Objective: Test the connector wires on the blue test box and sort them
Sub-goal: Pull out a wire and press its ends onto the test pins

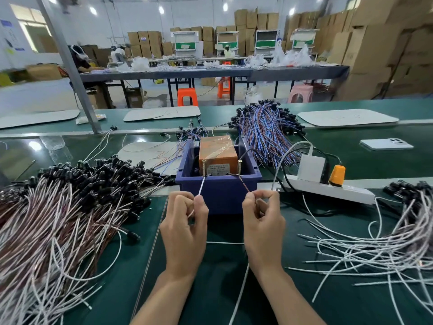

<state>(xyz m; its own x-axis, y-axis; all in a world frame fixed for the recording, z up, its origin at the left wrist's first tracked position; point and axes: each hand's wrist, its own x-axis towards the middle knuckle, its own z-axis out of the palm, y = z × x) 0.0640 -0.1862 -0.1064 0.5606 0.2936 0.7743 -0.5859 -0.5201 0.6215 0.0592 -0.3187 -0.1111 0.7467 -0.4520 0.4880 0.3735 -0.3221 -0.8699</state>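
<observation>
The blue test box [220,194] stands at the centre of the green bench, with an orange unit [216,151] inside and two brass screws [203,166] upright at its front rim. My left hand [185,228] pinches a white wire end [200,188] that reaches up to the left screw. My right hand [263,227] pinches a brown wire end [243,185] that runs to the base of the right screw. A white length of the wire [239,294] trails down between my forearms.
A big heap of white and brown connector wires [58,219] lies at the left. A pile of white wires [379,249] spreads at the right. Blue and brown wires [267,132] lie behind the box. A white power strip [328,187] and a phone [386,144] sit at the right.
</observation>
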